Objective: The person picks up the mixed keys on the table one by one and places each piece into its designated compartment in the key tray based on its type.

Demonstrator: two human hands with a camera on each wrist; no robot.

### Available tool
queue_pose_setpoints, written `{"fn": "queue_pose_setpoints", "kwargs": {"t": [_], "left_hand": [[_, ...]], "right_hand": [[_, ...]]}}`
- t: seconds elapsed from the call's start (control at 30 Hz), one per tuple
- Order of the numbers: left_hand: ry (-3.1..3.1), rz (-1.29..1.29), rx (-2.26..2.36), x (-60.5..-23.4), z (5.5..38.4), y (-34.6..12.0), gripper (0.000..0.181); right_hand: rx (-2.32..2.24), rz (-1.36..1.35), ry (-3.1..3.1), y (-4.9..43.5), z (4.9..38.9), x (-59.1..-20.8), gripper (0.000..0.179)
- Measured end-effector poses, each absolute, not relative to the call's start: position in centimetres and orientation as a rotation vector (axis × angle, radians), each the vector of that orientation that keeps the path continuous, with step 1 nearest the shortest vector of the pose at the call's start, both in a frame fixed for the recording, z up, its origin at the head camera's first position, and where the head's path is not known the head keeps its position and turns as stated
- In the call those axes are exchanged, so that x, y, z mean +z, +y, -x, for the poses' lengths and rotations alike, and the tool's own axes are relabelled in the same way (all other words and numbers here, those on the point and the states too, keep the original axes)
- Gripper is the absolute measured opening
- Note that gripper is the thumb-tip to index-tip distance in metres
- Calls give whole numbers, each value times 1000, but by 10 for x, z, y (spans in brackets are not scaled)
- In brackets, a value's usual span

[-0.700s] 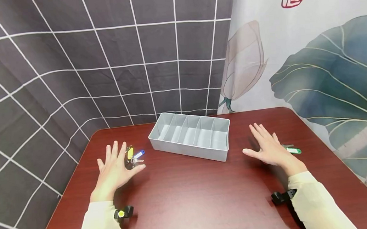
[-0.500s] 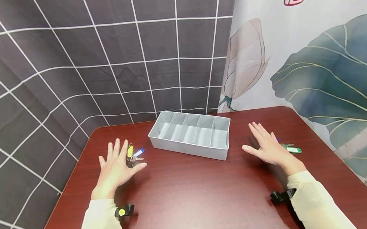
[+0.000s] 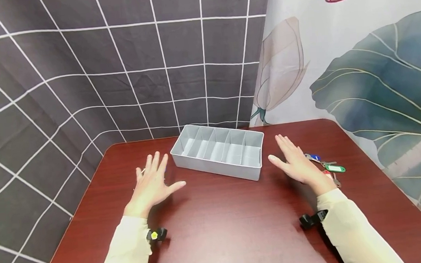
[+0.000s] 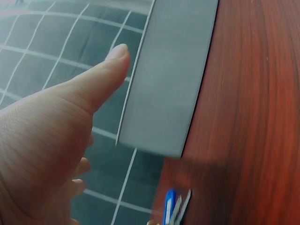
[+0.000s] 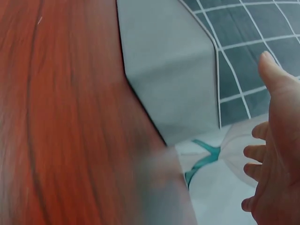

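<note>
A light grey box [image 3: 216, 168] with several compartments sits toward the back of the table, nothing inside them. To its left my left hand [image 3: 152, 189] hovers with fingers spread, holding nothing. Behind that hand lie keys with tags, mostly hidden in the head view; a blue key tag [image 4: 169, 206] and key blades show in the left wrist view. On the box's other side my right hand [image 3: 300, 166] is held over the table, fingers straight and thumb apart. Beyond it lie keys with a blue tag [image 3: 315, 156], a green tag [image 3: 335, 168] and a red tag [image 3: 327, 175].
The dark red wooden table [image 3: 217, 229] has rounded back corners. A dark curtain with white grid lines [image 3: 182, 48] hangs behind and to the left, and a white curtain with a leaf and flower print [image 3: 282, 4] to the right.
Both hands have moved closer to the box: the left to the right, now covering the left keys, the right slightly leftward, uncovering the blue and red tags on that side.
</note>
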State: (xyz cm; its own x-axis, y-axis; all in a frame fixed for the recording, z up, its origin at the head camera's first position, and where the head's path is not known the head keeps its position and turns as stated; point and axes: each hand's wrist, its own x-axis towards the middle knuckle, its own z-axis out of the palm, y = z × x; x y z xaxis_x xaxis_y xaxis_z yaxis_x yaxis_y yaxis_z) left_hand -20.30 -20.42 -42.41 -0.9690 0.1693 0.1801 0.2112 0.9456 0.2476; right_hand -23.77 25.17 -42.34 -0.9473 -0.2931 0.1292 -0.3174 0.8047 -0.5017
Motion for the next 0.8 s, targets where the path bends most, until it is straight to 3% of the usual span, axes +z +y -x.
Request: {"fn": "queue_pose_setpoints", "kwargs": {"t": [0.37, 0.8], "left_hand": [[-2957, 449, -350, -416, 244, -164, 104], [-3045, 451, -290, -404, 285, -148, 98]], "right_hand": [[737, -471, -2924, 208, 263, -418, 89], [601, -364, -3009, 177, 286, -412, 100]]}}
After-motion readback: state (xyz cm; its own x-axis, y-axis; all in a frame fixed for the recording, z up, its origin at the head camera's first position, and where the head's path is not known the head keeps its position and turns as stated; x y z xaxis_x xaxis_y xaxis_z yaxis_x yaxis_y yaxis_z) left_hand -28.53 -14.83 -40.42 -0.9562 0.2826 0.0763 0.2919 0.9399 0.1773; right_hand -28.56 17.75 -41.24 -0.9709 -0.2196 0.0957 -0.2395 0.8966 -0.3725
